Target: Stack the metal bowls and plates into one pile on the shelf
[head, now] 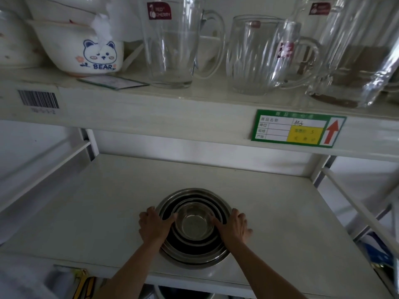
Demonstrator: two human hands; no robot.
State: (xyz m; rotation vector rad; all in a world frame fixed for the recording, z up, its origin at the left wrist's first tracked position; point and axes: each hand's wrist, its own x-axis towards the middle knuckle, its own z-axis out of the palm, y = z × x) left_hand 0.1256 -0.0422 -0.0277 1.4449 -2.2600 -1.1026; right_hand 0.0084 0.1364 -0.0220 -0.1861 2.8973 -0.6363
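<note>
Pile (pixel 194 228) sits near the front edge of the lower shelf (pixel 86 212), centred between both forearms. Nested metal bowls, biggest outside, smallest shiny one in the middle; I can't tell plates from bowls in the rings. No other loose metalware visible on this shelf, so stacking looks essentially done.

Left hand (pixel 153 226) is on the pile's left rim, right hand (pixel 234 226) on the right rim, directly opposite each other across the stack. Both equally near; the pile has no long axis, it's round. Each grip is clamped on the pile: thumbs hooked inward over the inner rims, fingers wrapped down the outer wall. Palms face each other, wrists straight, forearms coming in from below the frame in a shallow V.

Judgement: the next move is either a small push back from the edge or just letting go. Front rim is close to the shelf lip, so pushing straight away from the body is the direction that matters.

Glass mugs (pixel 259 57) on the upper shelf are well clear.
</note>
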